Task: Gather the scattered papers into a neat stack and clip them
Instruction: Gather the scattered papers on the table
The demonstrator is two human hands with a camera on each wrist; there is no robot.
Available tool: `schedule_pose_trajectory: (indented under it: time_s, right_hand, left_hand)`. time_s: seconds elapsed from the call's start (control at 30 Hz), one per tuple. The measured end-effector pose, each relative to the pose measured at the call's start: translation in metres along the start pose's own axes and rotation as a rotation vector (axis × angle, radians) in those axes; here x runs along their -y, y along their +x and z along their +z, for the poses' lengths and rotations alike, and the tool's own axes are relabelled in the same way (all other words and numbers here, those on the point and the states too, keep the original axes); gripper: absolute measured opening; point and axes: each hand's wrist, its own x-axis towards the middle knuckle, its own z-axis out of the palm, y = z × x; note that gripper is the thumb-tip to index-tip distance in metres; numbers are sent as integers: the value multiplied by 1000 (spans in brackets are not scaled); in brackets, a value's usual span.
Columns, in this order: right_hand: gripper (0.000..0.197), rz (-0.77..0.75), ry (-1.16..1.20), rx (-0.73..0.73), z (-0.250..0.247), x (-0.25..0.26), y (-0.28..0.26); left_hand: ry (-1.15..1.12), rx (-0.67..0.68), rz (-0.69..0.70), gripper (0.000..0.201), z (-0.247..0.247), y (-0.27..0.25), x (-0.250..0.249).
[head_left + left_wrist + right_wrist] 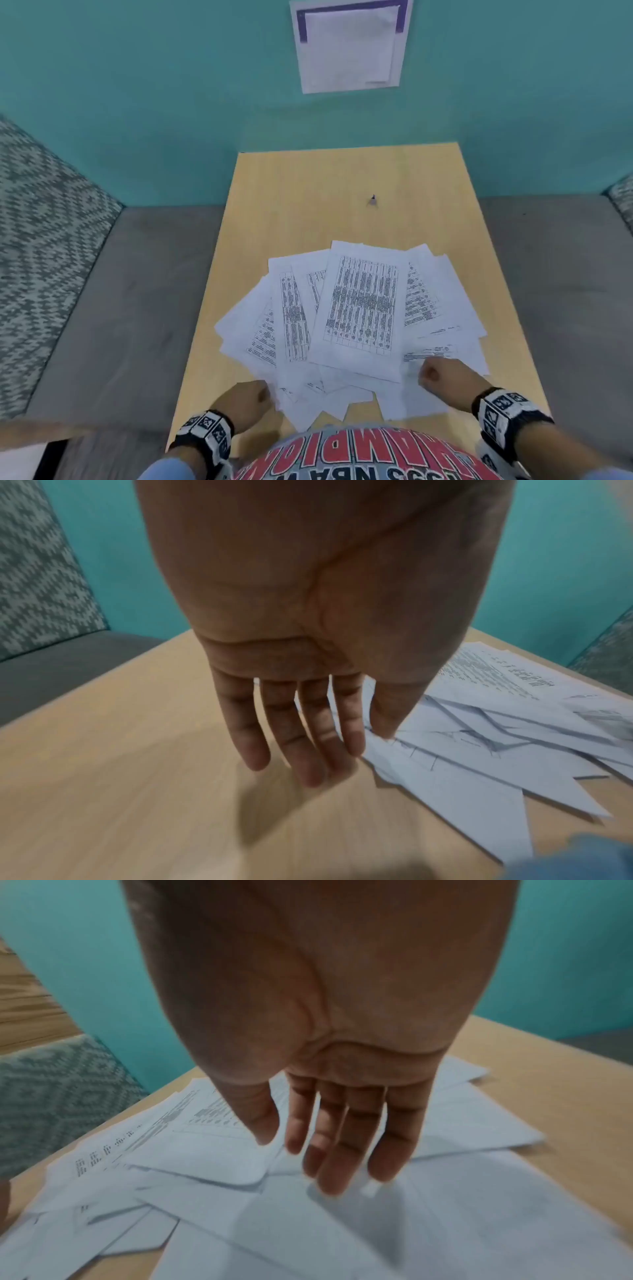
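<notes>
Table (pixel 291 212): light wood-grain top, running from 6 o'clock toward the far wall.
Wall (pixel 137 85): teal, filling the frame from 10 to 2 o'clock.
Notice (pixel 349 44): white sheet with a purple border, on the wall at 12 o'clock (text too blurred to read).
Cushion (pixel 44 246): grey-and-white woven pattern, at 9 o'clock.
Seat (pixel 130 291): grey, left of the table.

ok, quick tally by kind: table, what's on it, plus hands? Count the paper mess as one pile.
table: 1
pile: 1 (the sheets overlap, so there is no exact sheet count)
clip: 1 (small, beyond the pile)
hands: 2, left hand and right hand
Total: 5
</notes>
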Motion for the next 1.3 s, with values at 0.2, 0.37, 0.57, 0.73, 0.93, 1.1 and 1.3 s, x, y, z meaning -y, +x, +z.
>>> schedule_pose_trajectory:
  time_s: [0.2,0.37,0.57,0.73,0.93,1.1,1.3]
  right_hand:
    - [80,179,239,-193,-32,35,63]
    - [113,292,165,-261,-45,55,120]
    - [105,314,2,-240,-47,83,140]
    - [30,85,157,-201,-53,72,142]
    - [29,131,233,-398,-57,5,122]
    - [38,420,260,-501,-74,-37,112]
    - [28,261,255,-500,-72,-14,122]
  left_hand:
    - [-135,-137,-68,30,-15,28,6]
    - [-233,-206,-96,50,-30,37,6]
    - [-231,-235,-58,63,-42,47,-13]
    - [-237,-260,8,76,-60,75,-45]
    - [2,-310,-29,100,-81,109,-88]
    - [86,-359,-121,104,-83,126,-105]
    - [-59,-309,24,47,-78,130,-112]
